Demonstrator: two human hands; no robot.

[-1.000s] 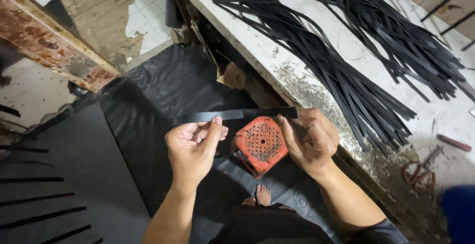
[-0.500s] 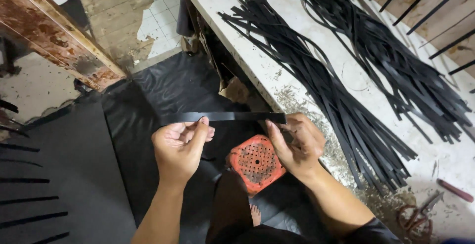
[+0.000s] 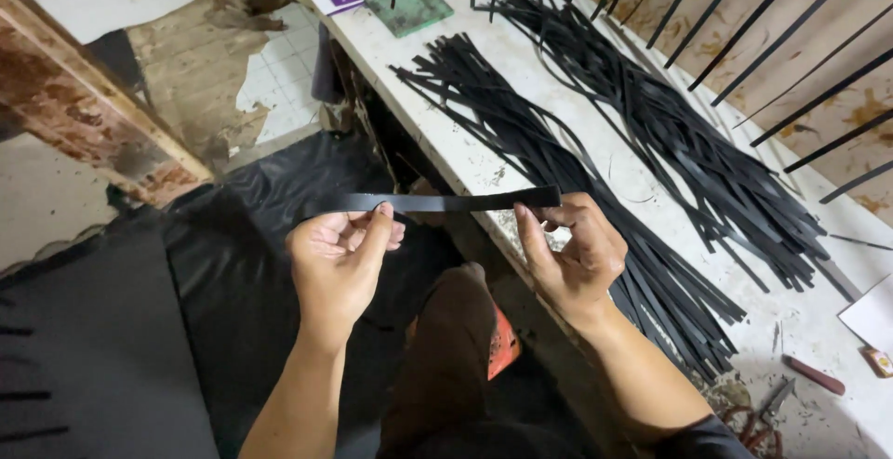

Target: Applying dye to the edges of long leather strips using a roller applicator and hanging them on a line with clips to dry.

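Item held: black strip (image 3: 446,202), flat and narrow, stretched level between both hands, just off the counter's near edge.
Left hand (image 3: 339,254): fingers curled, thumb and forefinger pinched on the strip a little in from its left end; the end pokes out past the hand.
Right hand (image 3: 572,250): fingers folded in, thumb pressed up against the strip's right end.
Counter (image 3: 437,143): long, pale, worn surface running up and away to the right of the strip.
Near pile of strips (image 3: 577,199): many like black strips on the counter, directly behind the right hand.
Far pile of strips (image 3: 688,133): a second, looser heap farther back on the counter from the held strip.
Black sheet (image 3: 214,264): dark sheet material spread on the floor, below and left of the strip.
Orange perforated object (image 3: 502,343): under the strip, mostly hidden by the person's knee.
Red-handled tool (image 3: 814,375): on the counter, well right of the strip.
Progress, judged: a large stock of strips already lies on the counter; this one is in hand, not yet laid with them.
Change from earlier frames: strip raised and shifted toward the counter; the orange object, then fully visible between the hands, is now largely covered by the knee; grip of both hands unchanged.
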